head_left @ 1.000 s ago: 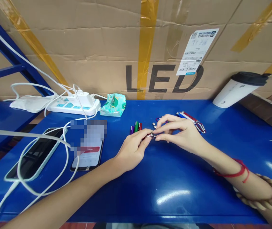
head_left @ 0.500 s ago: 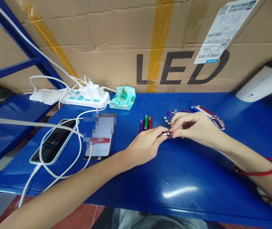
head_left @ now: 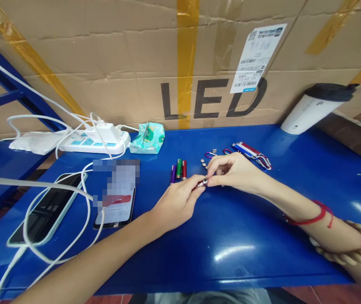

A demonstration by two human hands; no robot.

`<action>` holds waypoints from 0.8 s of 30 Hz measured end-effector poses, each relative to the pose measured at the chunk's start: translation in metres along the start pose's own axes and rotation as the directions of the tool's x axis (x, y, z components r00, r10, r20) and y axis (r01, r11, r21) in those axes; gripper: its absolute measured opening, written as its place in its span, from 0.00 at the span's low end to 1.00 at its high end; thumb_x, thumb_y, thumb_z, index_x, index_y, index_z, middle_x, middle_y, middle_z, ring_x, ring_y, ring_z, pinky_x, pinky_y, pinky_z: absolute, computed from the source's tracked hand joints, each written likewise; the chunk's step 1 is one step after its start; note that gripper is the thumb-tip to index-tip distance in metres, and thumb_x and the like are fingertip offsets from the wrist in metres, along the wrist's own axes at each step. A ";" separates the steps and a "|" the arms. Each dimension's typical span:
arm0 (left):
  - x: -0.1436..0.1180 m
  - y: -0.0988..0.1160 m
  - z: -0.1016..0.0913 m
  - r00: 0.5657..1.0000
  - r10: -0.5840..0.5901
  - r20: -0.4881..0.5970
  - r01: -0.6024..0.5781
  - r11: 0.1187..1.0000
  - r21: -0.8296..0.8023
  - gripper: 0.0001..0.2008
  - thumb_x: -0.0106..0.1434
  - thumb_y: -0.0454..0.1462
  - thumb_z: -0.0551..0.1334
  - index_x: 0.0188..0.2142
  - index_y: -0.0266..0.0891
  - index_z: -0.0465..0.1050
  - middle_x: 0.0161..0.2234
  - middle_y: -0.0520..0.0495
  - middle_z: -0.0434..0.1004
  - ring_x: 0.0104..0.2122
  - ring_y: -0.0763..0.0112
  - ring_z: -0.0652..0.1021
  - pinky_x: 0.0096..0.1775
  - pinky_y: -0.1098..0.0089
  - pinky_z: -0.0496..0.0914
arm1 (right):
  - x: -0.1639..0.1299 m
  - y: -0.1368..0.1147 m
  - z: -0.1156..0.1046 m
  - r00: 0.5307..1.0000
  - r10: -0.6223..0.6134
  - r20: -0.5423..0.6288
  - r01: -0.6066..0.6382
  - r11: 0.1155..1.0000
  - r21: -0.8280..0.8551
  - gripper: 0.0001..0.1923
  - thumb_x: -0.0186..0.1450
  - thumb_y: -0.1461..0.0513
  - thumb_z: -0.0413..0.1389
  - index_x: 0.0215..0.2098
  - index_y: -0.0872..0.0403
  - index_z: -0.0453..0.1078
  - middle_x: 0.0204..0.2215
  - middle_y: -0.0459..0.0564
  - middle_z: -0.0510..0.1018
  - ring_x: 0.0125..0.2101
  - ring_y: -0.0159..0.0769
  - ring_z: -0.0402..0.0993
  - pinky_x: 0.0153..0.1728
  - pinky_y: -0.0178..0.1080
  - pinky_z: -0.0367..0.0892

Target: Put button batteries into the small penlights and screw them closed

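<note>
Flashlight sits pinched between left hand and right hand, just above the bench. Assembly step appears underway; button cells lie near, so next move likely needs fine fingertip alignment.

Big black letters "LED" stand on the cardboard box at the far side; its white label is too small to read.
</note>
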State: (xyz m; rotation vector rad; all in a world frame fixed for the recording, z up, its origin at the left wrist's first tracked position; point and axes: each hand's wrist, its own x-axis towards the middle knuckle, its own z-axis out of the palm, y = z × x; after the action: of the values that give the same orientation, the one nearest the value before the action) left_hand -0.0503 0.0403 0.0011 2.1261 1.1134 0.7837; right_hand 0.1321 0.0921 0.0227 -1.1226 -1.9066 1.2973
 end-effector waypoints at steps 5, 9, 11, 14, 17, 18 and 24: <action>-0.001 0.001 0.001 1.000 -0.016 0.007 0.016 0.999 0.046 0.11 0.66 0.35 0.48 0.43 0.37 0.65 0.23 0.54 0.64 0.23 0.73 0.68 0.28 0.74 0.62 | 0.000 0.002 -0.002 0.998 0.021 0.059 -0.022 1.000 0.011 0.12 0.48 0.57 0.65 0.23 0.58 0.73 0.16 0.43 0.69 0.16 0.23 0.56 0.16 0.31 0.50; -0.001 0.000 0.000 1.000 -0.020 -0.007 0.021 0.998 0.060 0.10 0.66 0.35 0.48 0.43 0.38 0.65 0.24 0.54 0.65 0.23 0.73 0.68 0.28 0.74 0.62 | 0.000 0.000 0.000 0.998 0.022 0.064 -0.025 0.999 0.039 0.11 0.48 0.58 0.65 0.22 0.57 0.73 0.13 0.41 0.68 0.15 0.23 0.59 0.16 0.29 0.54; -0.001 0.000 0.001 1.000 -0.022 -0.014 0.023 0.998 0.056 0.10 0.66 0.36 0.48 0.43 0.39 0.65 0.23 0.54 0.65 0.23 0.73 0.68 0.28 0.74 0.62 | 0.000 -0.001 0.000 0.998 0.027 0.060 -0.030 0.998 0.054 0.11 0.47 0.58 0.66 0.22 0.57 0.73 0.14 0.41 0.68 0.15 0.23 0.59 0.16 0.29 0.56; 0.000 0.001 0.002 0.999 -0.031 -0.018 0.032 0.998 0.047 0.10 0.66 0.36 0.48 0.42 0.38 0.65 0.23 0.54 0.64 0.22 0.74 0.68 0.28 0.74 0.62 | 0.001 0.000 0.001 0.997 0.046 0.061 -0.050 0.996 0.076 0.11 0.46 0.58 0.66 0.22 0.57 0.72 0.15 0.41 0.69 0.15 0.23 0.60 0.16 0.28 0.58; 0.000 0.001 0.002 0.999 -0.041 -0.013 0.042 0.998 0.047 0.09 0.66 0.35 0.48 0.41 0.39 0.65 0.23 0.55 0.64 0.22 0.74 0.68 0.28 0.74 0.63 | 0.001 0.003 0.002 0.996 0.072 0.061 -0.078 0.992 0.099 0.11 0.46 0.59 0.66 0.22 0.57 0.72 0.16 0.42 0.71 0.15 0.23 0.61 0.16 0.28 0.59; 0.000 0.002 0.002 0.999 -0.043 -0.009 0.044 0.998 0.049 0.09 0.66 0.35 0.48 0.41 0.39 0.65 0.23 0.54 0.64 0.23 0.73 0.68 0.28 0.74 0.63 | 0.002 0.004 0.003 0.995 0.079 0.061 -0.086 0.991 0.106 0.11 0.45 0.59 0.66 0.22 0.57 0.71 0.16 0.43 0.71 0.15 0.23 0.62 0.16 0.28 0.59; 0.000 0.004 0.000 0.998 -0.059 0.010 0.058 0.997 0.058 0.10 0.66 0.34 0.47 0.40 0.39 0.65 0.23 0.54 0.65 0.23 0.73 0.68 0.28 0.74 0.63 | 0.003 0.007 0.004 0.994 0.094 0.060 -0.102 0.983 0.154 0.11 0.43 0.59 0.67 0.20 0.55 0.71 0.14 0.42 0.70 0.15 0.24 0.62 0.15 0.28 0.59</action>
State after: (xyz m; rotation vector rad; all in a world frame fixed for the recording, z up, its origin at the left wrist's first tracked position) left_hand -0.0485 0.0384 0.0041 2.1322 1.2004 0.7197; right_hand 0.1293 0.0938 0.0145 -1.1234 -1.7703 1.5167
